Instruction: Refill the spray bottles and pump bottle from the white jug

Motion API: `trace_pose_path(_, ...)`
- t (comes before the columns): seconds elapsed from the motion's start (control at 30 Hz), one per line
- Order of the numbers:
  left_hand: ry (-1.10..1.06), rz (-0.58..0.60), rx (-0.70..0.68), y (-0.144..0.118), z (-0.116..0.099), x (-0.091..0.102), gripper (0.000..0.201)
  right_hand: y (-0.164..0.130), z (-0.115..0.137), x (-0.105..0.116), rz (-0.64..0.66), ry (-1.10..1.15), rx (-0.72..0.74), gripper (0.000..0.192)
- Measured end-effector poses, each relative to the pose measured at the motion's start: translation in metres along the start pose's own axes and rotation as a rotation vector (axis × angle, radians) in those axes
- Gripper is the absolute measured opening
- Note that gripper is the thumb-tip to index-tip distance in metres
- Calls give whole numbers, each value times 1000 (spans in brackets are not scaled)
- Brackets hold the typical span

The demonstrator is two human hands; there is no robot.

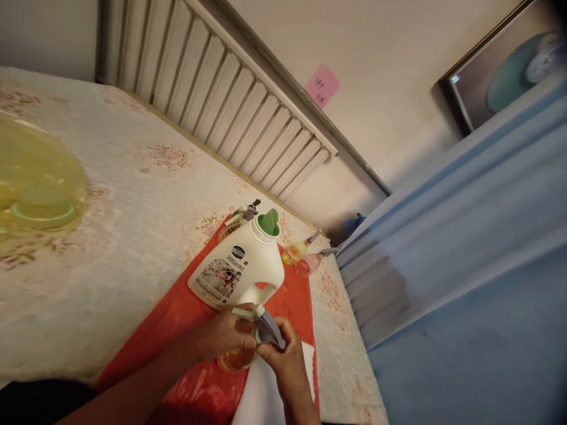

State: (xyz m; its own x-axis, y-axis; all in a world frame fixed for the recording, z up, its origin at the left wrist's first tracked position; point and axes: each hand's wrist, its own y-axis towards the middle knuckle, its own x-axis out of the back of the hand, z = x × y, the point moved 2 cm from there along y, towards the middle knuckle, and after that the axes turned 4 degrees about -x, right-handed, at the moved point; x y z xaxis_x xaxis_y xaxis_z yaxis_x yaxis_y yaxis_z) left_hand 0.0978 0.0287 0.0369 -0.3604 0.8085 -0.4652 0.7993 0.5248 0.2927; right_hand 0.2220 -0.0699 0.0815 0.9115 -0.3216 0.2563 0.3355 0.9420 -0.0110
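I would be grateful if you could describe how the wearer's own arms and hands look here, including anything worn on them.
The left hand and right hand are ungloved, and no watch or bracelet shows. The visible forearms are uncovered. A black patch beside the left arm may be clothing; I cannot tell.

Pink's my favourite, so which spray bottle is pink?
The rightmost bottle: its neighbour is yellow, the held bottle looks amber, and the jug mostly hides the fourth bottle.

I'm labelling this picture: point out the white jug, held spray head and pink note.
White jug [241, 265], head view: labelled front.
Held spray head [268, 329], head view: gray body.
Pink note [322, 86], head view: middle.
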Motion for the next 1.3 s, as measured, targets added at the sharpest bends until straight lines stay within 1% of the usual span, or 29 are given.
trace_pose_path(0.07, -61, -6, -2, 1, 1, -1, 29, 1, 9, 3, 119, -11, 18, 45)
trace_pose_path(0.1, -81, -9, -3, 2, 1, -1, 30, 2, 13, 4, 177, -23, 32, 46)
trace_pose_path(0.17, -90, -13, -3, 3, 2, -1, 31, 6, 20, 7, 260, -71, 65, 35)
trace_pose_path(0.2, -88, -15, -1, 3, 3, 0, 31, 7, 21, 9, 285, -95, 78, 29)
trace_pose_path(0.27, -74, -2, 8, 3, 4, 1, 31, 11, 21, 11, 304, -116, 81, 22)
trace_pose_path(0.37, -63, 34, 38, 1, 7, 4, 34, 13, 12, 11, 269, -83, 58, 21)
trace_pose_path(0.47, -96, 38, 47, 0, 12, 7, 32, 11, 4, 9, 168, -72, 10, 22)
trace_pose_path(0.57, -130, 31, 47, 0, 13, 6, 32, 7, 3, 2, 74, -104, -25, 25)
trace_pose_path(0.7, -100, 15, 102, -1, 9, 5, 36, 1, 7, -9, -48, -132, -27, 26)
trace_pose_path(0.8, -85, 23, 104, -1, 5, 5, 35, -2, 6, -15, -160, -203, -19, 25)
trace_pose_path(0.87, -88, 33, 103, -1, 2, 4, 33, -3, 2, -15, -203, -243, -15, 23)
trace_pose_path(0.9, -85, 34, 109, -1, 1, 4, 32, -3, 1, -15, -208, -249, -15, 22)
trace_pose_path(0.97, -74, 26, 125, -1, 0, 3, 33, -4, -1, -12, -174, -224, -11, 22)
trace_pose_path(1.1, -73, 23, 118, -1, -2, 3, 39, -6, 3, -5, 11, -72, 34, 27)
trace_pose_path(1.17, -79, 31, 100, 0, -1, 3, 41, -7, 7, -2, 85, -44, 52, 29)
trace_pose_path(1.23, -81, 32, 100, 0, 1, 4, 43, -7, 9, 0, 116, -54, 54, 27)
trace_pose_path(1.3, -87, 19, 117, -1, 2, 4, 44, -6, 7, 0, 94, -60, 38, 22)
